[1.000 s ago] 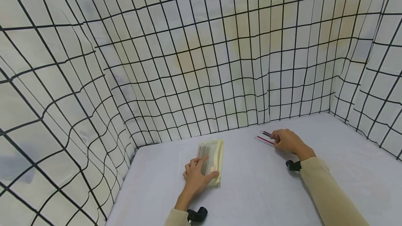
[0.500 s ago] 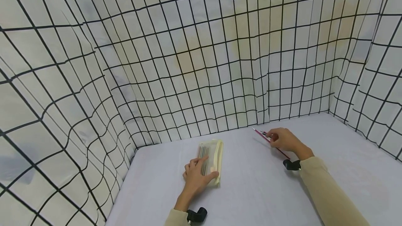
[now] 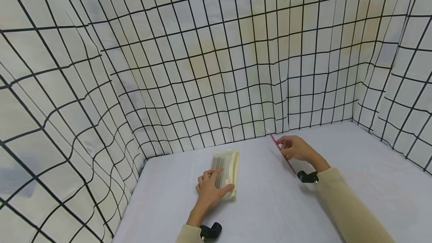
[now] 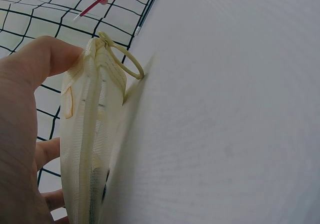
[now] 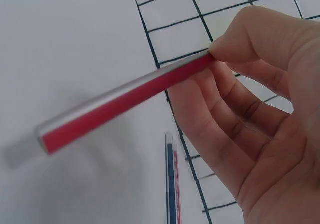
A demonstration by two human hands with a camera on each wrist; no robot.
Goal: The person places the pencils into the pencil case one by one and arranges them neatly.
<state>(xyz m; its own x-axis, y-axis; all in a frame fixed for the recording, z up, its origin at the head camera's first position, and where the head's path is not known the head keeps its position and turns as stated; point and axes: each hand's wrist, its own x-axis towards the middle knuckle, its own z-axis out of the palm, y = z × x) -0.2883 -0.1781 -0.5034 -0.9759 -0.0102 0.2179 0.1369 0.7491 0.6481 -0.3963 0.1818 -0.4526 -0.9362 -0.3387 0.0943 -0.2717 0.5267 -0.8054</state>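
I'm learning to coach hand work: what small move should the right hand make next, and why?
Probably carry the slim red, white-tipped stick toward the pale yellow mesh pouch: the right hand pinches it, the left hand rests on the pouch, and other slim sticks show inside. I cannot tell whether the pouch is open.

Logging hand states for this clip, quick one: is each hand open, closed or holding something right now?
Left hand: open, resting on the pale yellow pouch.
Right hand: holding a red pencil, pinched by thumb and fingers.
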